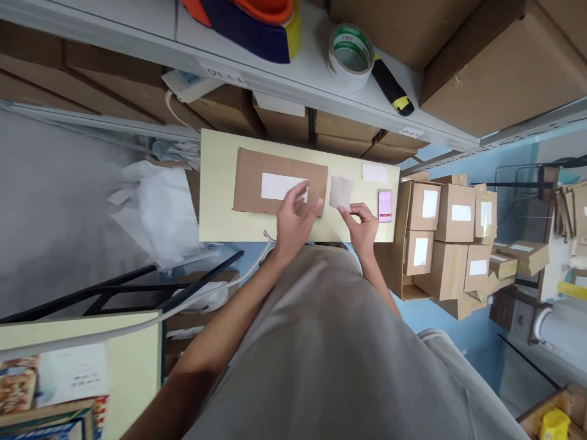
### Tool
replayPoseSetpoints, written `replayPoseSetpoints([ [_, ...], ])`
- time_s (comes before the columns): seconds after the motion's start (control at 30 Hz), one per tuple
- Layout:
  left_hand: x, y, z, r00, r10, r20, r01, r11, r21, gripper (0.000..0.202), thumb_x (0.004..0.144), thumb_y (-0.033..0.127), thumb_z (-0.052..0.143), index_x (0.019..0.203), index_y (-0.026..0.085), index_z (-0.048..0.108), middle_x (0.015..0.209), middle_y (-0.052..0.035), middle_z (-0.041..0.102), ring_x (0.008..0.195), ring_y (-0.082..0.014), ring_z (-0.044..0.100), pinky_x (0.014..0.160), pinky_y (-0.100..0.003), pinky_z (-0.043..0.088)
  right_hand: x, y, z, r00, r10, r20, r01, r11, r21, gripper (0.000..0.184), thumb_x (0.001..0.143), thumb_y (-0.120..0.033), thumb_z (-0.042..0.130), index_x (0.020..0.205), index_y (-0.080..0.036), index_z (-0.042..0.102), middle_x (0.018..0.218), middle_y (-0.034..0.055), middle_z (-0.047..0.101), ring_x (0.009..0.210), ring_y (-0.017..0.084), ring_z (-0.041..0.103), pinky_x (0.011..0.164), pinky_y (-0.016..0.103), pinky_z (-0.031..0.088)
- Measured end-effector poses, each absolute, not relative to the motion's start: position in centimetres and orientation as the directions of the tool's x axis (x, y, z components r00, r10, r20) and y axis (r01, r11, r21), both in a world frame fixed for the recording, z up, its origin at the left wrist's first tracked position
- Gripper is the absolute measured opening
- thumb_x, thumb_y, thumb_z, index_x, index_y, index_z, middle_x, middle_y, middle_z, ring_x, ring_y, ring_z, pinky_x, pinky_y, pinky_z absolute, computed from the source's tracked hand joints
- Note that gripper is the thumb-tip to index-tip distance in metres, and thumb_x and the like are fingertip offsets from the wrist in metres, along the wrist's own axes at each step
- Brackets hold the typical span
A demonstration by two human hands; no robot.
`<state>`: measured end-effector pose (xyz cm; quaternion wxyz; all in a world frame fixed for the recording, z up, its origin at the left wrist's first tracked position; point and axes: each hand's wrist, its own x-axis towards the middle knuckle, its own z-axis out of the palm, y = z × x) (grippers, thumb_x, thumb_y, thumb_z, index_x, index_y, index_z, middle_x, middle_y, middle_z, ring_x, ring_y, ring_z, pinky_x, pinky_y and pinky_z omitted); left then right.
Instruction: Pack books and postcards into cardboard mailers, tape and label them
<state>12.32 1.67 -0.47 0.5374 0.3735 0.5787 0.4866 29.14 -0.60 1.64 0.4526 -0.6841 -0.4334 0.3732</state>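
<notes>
A brown cardboard box (250,174) lies flat on the pale yellow table, with a white label (274,186) on its top face. My left hand (296,223) is over the box's front right part, its curved fingers apart and the fingertips at the label's right end; whether they touch it I cannot tell. My right hand (362,231) pinches the lower edge of a small, thin, whitish slip of paper (340,190) between thumb and fingers. The slip is just right of the box, above the table.
On the table (215,226) to the right are a phone (385,206) and a white paper (375,172). Labelled cartons (454,214) are stacked beyond. A shelf above holds a tape roll (351,55), a utility knife (392,85) and a tape dispenser (257,27). A white cable (220,287) runs near my left arm.
</notes>
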Motion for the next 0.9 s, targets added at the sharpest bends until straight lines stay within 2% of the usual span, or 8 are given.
replayPoseSetpoints([
  [0.07, 12.3, 1.0, 0.3, -0.021, 0.96, -0.28, -0.197, 0.27, 0.942, 0.073, 0.083, 0.069, 0.093, 0.139, 0.026, 0.074, 0.153, -0.017, 0.073, 0.147, -0.0357, 0.069, 0.122, -0.048, 0.059, 28.0, -0.7, 2.4, 0.31, 0.946, -0.094, 0.259, -0.179, -0.949, 0.041, 0.088, -0.066, 0.088, 0.075, -0.03, 0.073, 0.085, 0.0023, 0.074, 0.088, 0.025, 0.071, 0.09, 0.044, 0.062],
  [0.17, 12.0, 1.0, 0.5, 0.036, 0.94, -0.34, -0.326, 0.332, 0.885, 0.07, 0.081, 0.065, 0.095, 0.135, 0.024, 0.074, 0.137, -0.0171, 0.08, 0.135, -0.0343, 0.076, 0.112, -0.046, 0.065, 26.5, -0.9, 2.9, 0.265, 0.956, -0.129, 0.218, -0.189, -0.958, 0.045, 0.083, -0.069, 0.092, 0.072, -0.031, 0.072, 0.085, 0.0024, 0.075, 0.091, 0.026, 0.073, 0.094, 0.046, 0.063],
  [0.3, 10.5, 1.7, 0.3, 0.06, 0.898, -0.435, -0.385, 0.423, 0.82, 0.063, 0.081, 0.061, 0.095, 0.128, 0.023, 0.078, 0.11, -0.012, 0.085, 0.111, -0.0312, 0.084, 0.098, -0.045, 0.07, 25.4, -1.1, 2.9, 0.197, 0.959, -0.204, 0.12, -0.23, -0.966, 0.048, 0.076, -0.07, 0.098, 0.07, -0.029, 0.072, 0.086, 0.0027, 0.078, 0.1, 0.028, 0.079, 0.105, 0.048, 0.064],
  [0.43, 9.4, 1.8, 0.5, 0.138, 0.895, -0.423, -0.384, 0.442, 0.811, 0.063, 0.072, 0.06, 0.101, 0.12, 0.024, 0.081, 0.108, -0.0097, 0.085, 0.106, -0.0289, 0.084, 0.093, -0.039, 0.07, 25.0, -1.2, 2.9, 0.132, 0.967, -0.22, 0.116, -0.235, -0.965, 0.048, 0.074, -0.067, 0.101, 0.069, -0.029, 0.072, 0.089, 0.0037, 0.079, 0.107, 0.029, 0.08, 0.108, 0.049, 0.064],
  [0.67, 8.0, 2.5, -1.7, -0.107, 0.855, -0.508, -0.396, 0.432, 0.81, 0.05, 0.066, 0.045, 0.102, 0.102, 0.019, 0.08, 0.106, -0.0098, 0.085, 0.103, -0.0293, 0.082, 0.082, -0.038, 0.073, 26.4, -0.9, 3.0, 0.167, 0.946, -0.279, 0.044, -0.29, -0.956, 0.05, 0.078, -0.069, 0.094, 0.077, -0.027, 0.067, 0.088, 0.0007, 0.075, 0.091, 0.022, 0.076, 0.094, 0.04, 0.069],
  [0.77, 5.7, 3.3, -3.5, -0.263, 0.828, -0.495, -0.339, 0.401, 0.851, 0.052, 0.067, 0.044, 0.1, 0.108, 0.02, 0.079, 0.115, -0.0112, 0.085, 0.11, -0.03, 0.081, 0.089, -0.04, 0.072, 28.3, -0.7, 3.4, 0.228, 0.931, -0.285, 0.008, -0.295, -0.955, 0.05, 0.083, -0.073, 0.089, 0.089, -0.027, 0.07, 0.094, 0.0002, 0.073, 0.093, 0.02, 0.073, 0.091, 0.039, 0.073],
  [0.83, 4.1, 3.7, -4.3, -0.287, 0.848, -0.446, -0.275, 0.373, 0.886, 0.061, 0.067, 0.043, 0.1, 0.12, 0.021, 0.078, 0.125, -0.0133, 0.083, 0.123, -0.0337, 0.079, 0.105, -0.047, 0.069, 29.5, -0.7, 3.7, 0.232, 0.929, -0.29, -0.006, -0.296, -0.955, 0.05, 0.084, -0.074, 0.087, 0.094, -0.028, 0.072, 0.096, 0.0003, 0.071, 0.093, 0.019, 0.071, 0.088, 0.038, 0.075],
  [0.9, 3.0, 4.0, -4.4, -0.261, 0.901, -0.346, -0.173, 0.309, 0.935, 0.08, 0.064, 0.039, 0.1, 0.138, 0.023, 0.074, 0.143, -0.0162, 0.077, 0.145, -0.0389, 0.069, 0.124, -0.053, 0.058, 30.4, -0.7, 4.1, 0.202, 0.936, -0.289, -0.007, -0.294, -0.956, 0.05, 0.084, -0.075, 0.086, 0.097, -0.028, 0.074, 0.098, 0.0012, 0.073, 0.095, 0.02, 0.071, 0.085, 0.039, 0.076],
])
